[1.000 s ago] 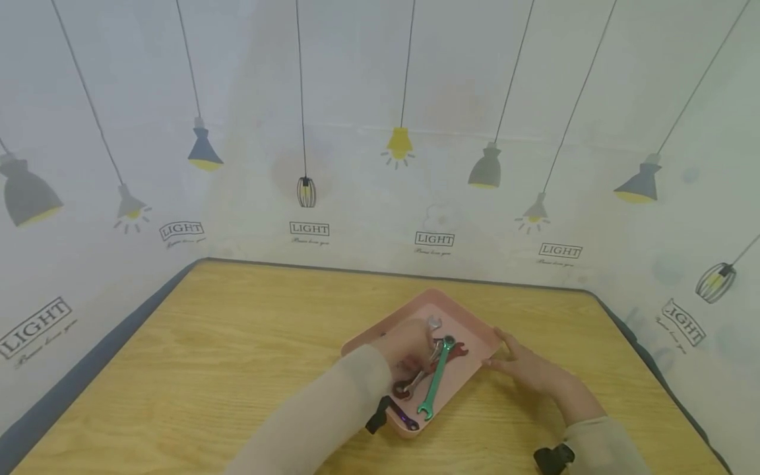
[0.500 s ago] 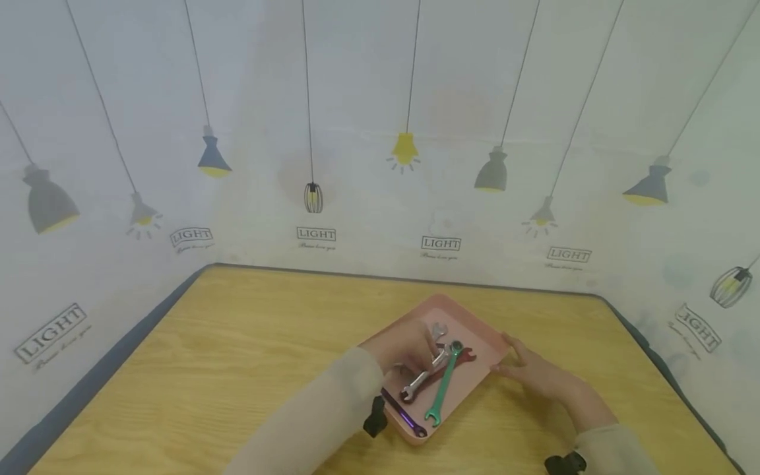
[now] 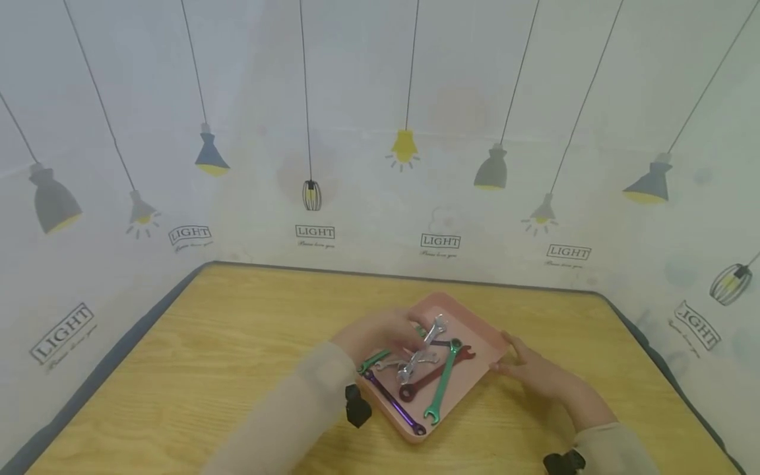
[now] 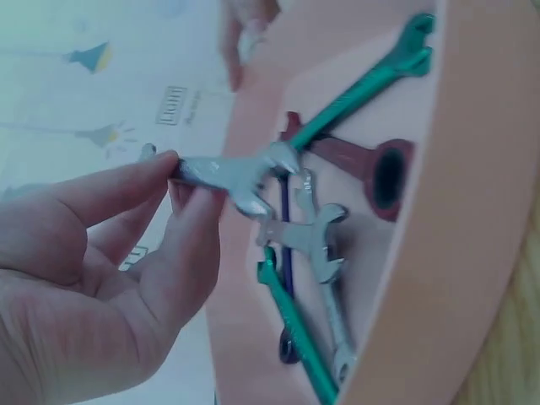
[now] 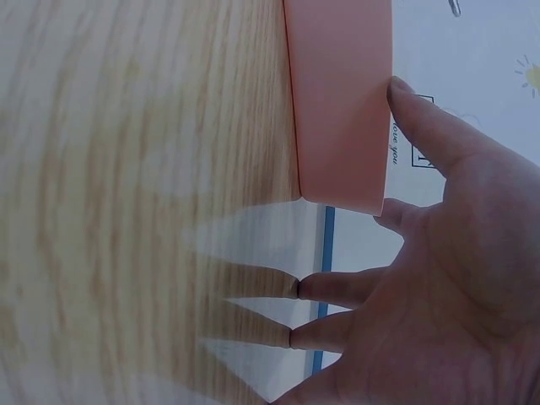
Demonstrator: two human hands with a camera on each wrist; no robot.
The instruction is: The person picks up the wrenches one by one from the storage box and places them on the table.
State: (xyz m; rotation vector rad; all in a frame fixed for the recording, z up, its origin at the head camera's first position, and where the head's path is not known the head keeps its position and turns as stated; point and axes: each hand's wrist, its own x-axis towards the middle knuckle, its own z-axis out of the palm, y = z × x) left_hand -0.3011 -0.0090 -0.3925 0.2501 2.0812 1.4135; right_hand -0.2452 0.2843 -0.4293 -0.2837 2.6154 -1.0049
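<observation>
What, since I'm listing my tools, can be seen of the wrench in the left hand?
The wrench is silver and shiny, metal by its look, with a forked, open end plain in the left wrist view; the other end's shape is unclear. The left hand pinches it by the shaft, slanted, over the pink tray. Whether it touches anything below, I cannot tell.

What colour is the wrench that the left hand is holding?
Silver: the left wrist view best shows the wrench pinched in the left hand.

Left hand (image 3: 381, 338) holds silver wrench (image 3: 423, 351) over pink tray (image 3: 474, 326); right hand (image 3: 537, 377) touches tray corner
</observation>
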